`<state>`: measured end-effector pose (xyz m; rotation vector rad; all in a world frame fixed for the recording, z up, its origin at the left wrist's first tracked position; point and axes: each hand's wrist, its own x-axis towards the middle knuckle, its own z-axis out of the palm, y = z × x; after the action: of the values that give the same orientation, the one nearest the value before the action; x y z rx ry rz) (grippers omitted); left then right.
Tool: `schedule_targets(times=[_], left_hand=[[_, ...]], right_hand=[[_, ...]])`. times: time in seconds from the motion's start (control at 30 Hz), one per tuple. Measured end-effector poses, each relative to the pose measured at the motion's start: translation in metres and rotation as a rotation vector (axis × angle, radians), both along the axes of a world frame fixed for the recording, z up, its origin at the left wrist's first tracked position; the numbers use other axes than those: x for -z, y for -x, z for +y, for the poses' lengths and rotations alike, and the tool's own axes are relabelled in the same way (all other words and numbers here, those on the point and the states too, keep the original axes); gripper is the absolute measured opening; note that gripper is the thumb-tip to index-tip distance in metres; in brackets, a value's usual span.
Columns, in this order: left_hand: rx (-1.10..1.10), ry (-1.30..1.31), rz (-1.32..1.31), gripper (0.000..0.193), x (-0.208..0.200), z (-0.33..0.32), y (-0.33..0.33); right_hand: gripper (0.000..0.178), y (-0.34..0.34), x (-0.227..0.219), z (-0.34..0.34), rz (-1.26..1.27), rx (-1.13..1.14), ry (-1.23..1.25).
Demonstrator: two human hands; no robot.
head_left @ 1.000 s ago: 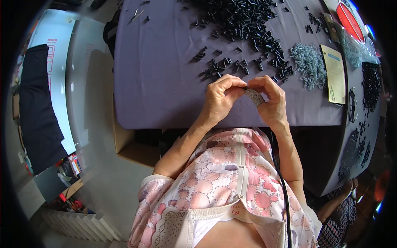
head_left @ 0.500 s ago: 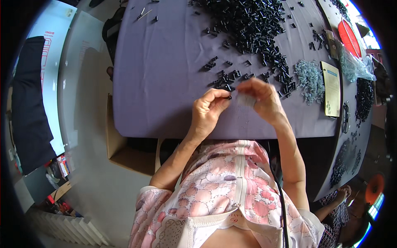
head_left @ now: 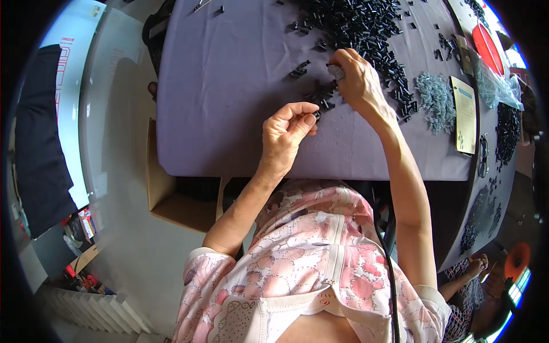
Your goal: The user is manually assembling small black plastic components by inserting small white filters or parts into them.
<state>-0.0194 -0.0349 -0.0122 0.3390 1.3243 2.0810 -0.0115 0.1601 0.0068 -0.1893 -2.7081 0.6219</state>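
A small black piece [head_left: 317, 115] is pinched in the grip of the left hand [head_left: 281, 134]. Beyond it, to the right, the right hand [head_left: 360, 86] is poised by a black pile [head_left: 360, 28]; its hold cannot be told. Seemingly, pieces are being picked singly; fine fingertip placement is called for.

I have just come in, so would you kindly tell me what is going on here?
A person is handling small parts at a purple-covered table. The left hand pinches a small black part. The right hand is at the edge of a big pile of similar parts; whether it holds one is unclear. A heap of grey pieces lies farther right.
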Motion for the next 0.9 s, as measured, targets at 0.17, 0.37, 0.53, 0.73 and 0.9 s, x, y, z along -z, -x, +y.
schedule_targets(times=[0.17, 0.37, 0.53, 0.73, 0.9], left_hand=[[0.002, -0.08, -0.121, 0.015, -0.004, 0.001, -0.018], [0.057, -0.066, -0.09, 0.013, -0.01, 0.007, -0.038], [0.037, -0.023, 0.023, 0.01, -0.012, 0.006, -0.051], [-0.033, -0.048, -0.019, 0.008, -0.021, 0.009, -0.069], [0.026, -0.185, -0.164, 0.012, -0.013, 0.004, -0.078]], right_hand=[[0.015, -0.055, -0.038, -0.028, -0.222, 0.036, 0.752], [0.026, -0.112, -0.037, -0.057, -0.112, 0.035, 1.054], [0.029, -0.129, -0.037, -0.067, -0.041, 0.102, 1.009], [0.033, -0.147, -0.03, -0.073, 0.007, 0.123, 0.999], [0.03, -0.158, -0.024, -0.082, 0.114, 0.102, 1.031]])
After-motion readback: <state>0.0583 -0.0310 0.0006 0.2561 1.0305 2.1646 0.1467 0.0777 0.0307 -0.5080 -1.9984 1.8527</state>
